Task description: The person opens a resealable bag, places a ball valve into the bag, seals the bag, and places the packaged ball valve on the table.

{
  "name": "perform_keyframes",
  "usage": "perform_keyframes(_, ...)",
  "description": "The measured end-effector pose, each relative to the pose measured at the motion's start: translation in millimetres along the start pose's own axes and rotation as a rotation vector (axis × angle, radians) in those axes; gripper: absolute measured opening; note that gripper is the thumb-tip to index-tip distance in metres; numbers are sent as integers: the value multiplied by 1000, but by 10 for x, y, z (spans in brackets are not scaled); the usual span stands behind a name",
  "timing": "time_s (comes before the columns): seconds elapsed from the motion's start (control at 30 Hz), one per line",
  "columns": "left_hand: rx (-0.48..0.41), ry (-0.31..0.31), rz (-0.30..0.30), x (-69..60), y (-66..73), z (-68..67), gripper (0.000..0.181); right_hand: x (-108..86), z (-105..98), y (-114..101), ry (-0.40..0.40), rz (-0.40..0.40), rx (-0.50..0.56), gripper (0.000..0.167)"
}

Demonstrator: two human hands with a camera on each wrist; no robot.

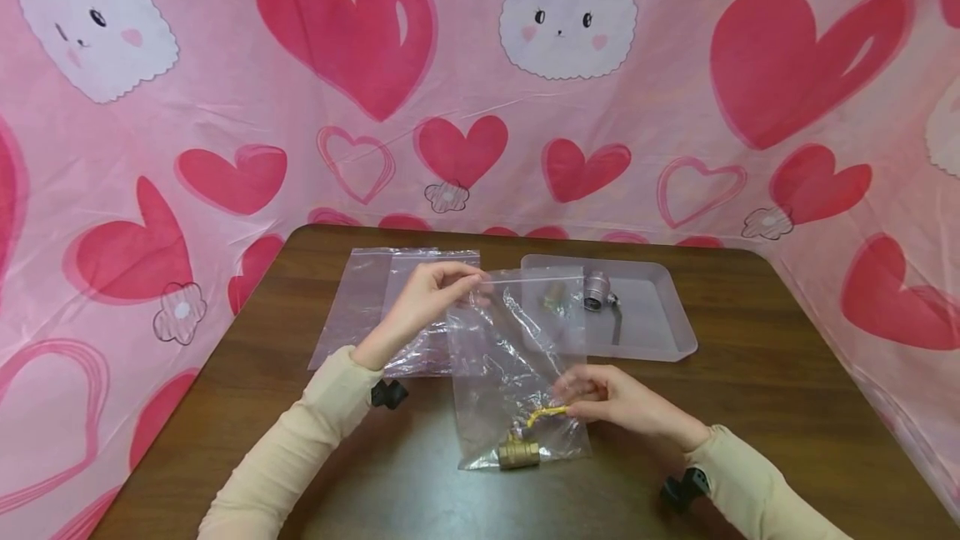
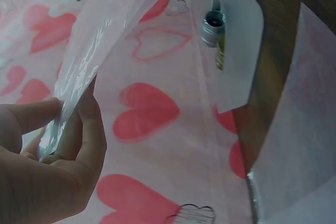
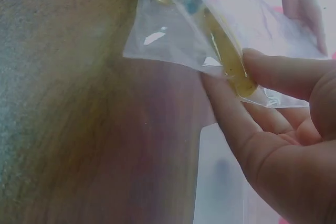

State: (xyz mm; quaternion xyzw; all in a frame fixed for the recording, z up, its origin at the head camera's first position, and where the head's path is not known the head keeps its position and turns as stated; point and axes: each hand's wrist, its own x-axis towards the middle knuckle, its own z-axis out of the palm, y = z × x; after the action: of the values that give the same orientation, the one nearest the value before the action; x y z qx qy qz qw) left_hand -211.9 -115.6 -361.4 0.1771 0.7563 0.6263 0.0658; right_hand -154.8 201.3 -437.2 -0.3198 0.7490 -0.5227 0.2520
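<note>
A clear zip bag (image 1: pixel 480 373) hangs upright above the table, with a brass ball valve (image 1: pixel 519 451) at its bottom. The valve's yellow lever handle (image 1: pixel 549 412) slants up to the right. At the bag's top left corner, my left hand (image 1: pixel 431 294) pinches the plastic between thumb and fingers. My right hand (image 1: pixel 622 402) pinches the end of the yellow handle through the film at the bag's right side. Close up in the right wrist view, thumb and fingers (image 3: pixel 278 72) lie on either side of that handle (image 3: pixel 226 51).
Behind the bag to the right stands a translucent tray (image 1: pixel 652 352) holding a grey metal valve (image 1: pixel 597 291) with a lever; a brass-coloured piece (image 1: pixel 555 297) shows blurred through the bag. More flat clear zip bags (image 1: pixel 360 298) lie at the back left of the wooden table (image 1: pixel 750 340).
</note>
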Motion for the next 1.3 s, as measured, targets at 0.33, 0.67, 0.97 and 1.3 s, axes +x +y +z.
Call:
perform_keyframes(0.33, -9, -38, -100, 124, -243, 2, 27, -81, -4, 48, -44, 40, 70, 39)
perform_keyframes(0.67, 64, 6, -138, 157, -373, 51, 28, -249, -45, 94, -64, 30, 140, 43)
perform_keyframes(0.97, 31, -24, -128, 109, -448, 47, 30, -394, -99, 117, -46, -5, 160, 45)
perform_keyframes(1.3, 153, -86, -66, -27, -587, 30, 32, -586, -205, 157, 8, 5, 103, 49)
